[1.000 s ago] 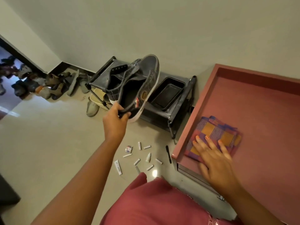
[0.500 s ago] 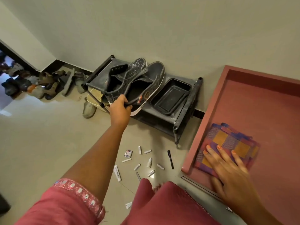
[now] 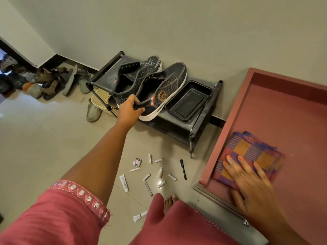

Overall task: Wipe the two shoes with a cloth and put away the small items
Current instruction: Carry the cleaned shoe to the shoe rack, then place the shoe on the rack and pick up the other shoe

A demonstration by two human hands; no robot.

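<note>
Currently, the left hand [image 3: 130, 110] pinches 2 dark canvas sneakers [image 3: 155, 85] by their heels on the black plastic rack [image 3: 198, 121], while the right hand [image 3: 247, 177] rests flat-fingered on the folded checked cloth [image 3: 254, 152]; best to free 1 shoe, grip the cloth, then wipe.

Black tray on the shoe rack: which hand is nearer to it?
Left. The left hand grips the shoes just beside the black tray; the right hand rests on the cloth, farther off.

Shoes [image 3: 159, 85] on rack [image 3: 200, 121], left of tray [image 3: 187, 101]
</note>
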